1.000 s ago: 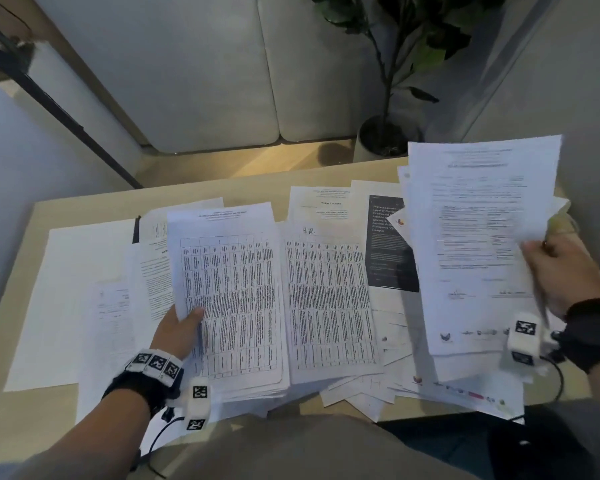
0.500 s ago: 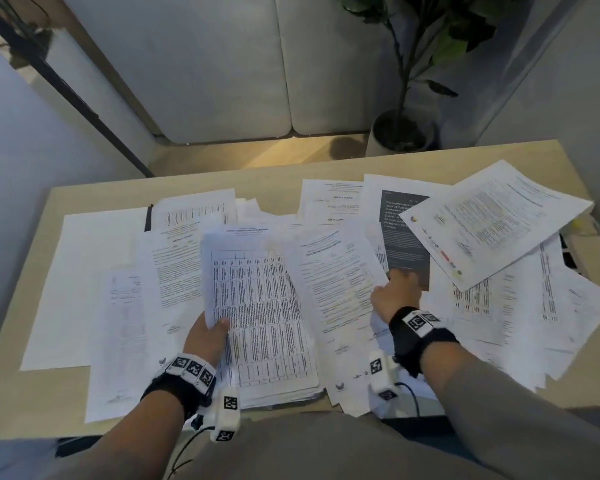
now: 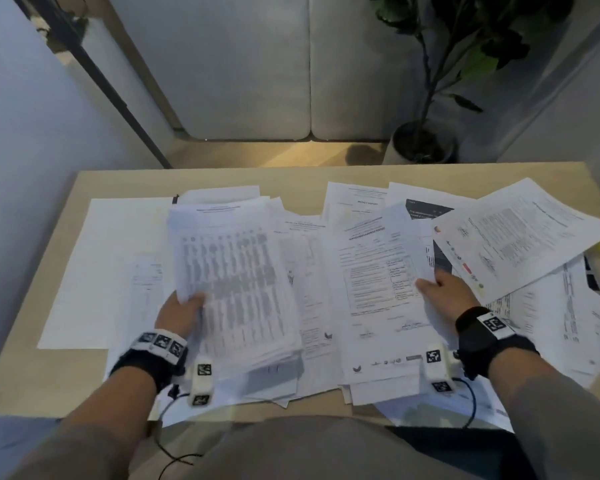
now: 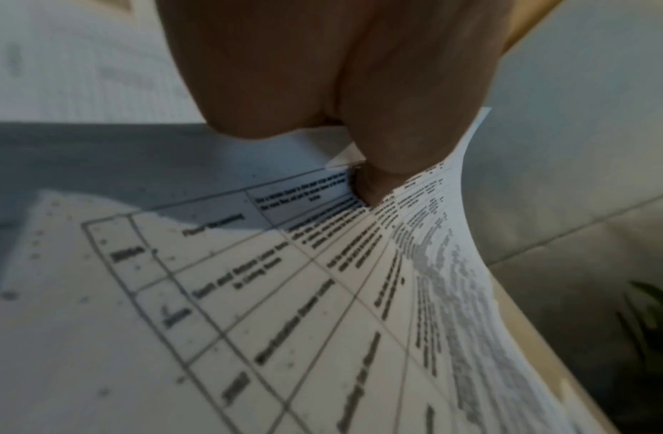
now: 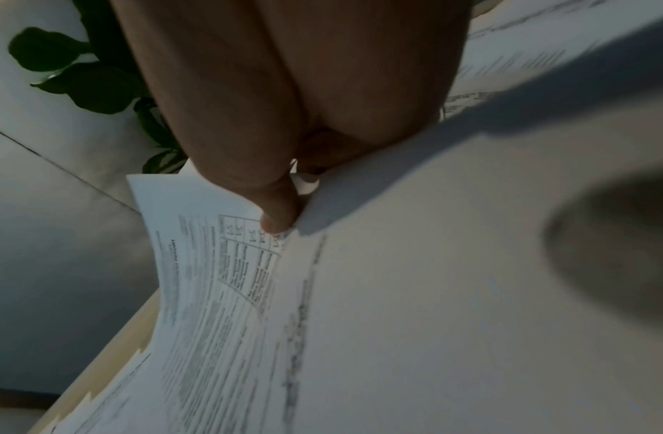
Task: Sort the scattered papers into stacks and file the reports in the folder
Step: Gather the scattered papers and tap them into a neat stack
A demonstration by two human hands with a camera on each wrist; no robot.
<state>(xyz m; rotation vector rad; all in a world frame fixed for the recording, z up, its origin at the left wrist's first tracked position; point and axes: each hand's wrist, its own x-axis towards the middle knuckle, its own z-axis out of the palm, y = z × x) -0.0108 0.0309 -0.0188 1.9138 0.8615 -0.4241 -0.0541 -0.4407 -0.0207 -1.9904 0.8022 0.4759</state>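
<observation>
Your table stack [image 3: 236,292] sits at the near left of the desk [image 3: 291,174], lifted at its left edge, on top of other papers. Your left hand [image 3: 179,315] pinches that edge, thumb on top and fingers curled under. To the right, your right hand [image 3: 445,292] pinches the right edge of the form [image 3: 378,278], thumb on the print. The loose sheets [image 3: 520,237] lie spread over the right side; I see no folder.

I think 2 things can go wrong. The thick stack may fan and slide out, because you hold only 1 edge. The form may drag sheets under it off the near edge.
</observation>
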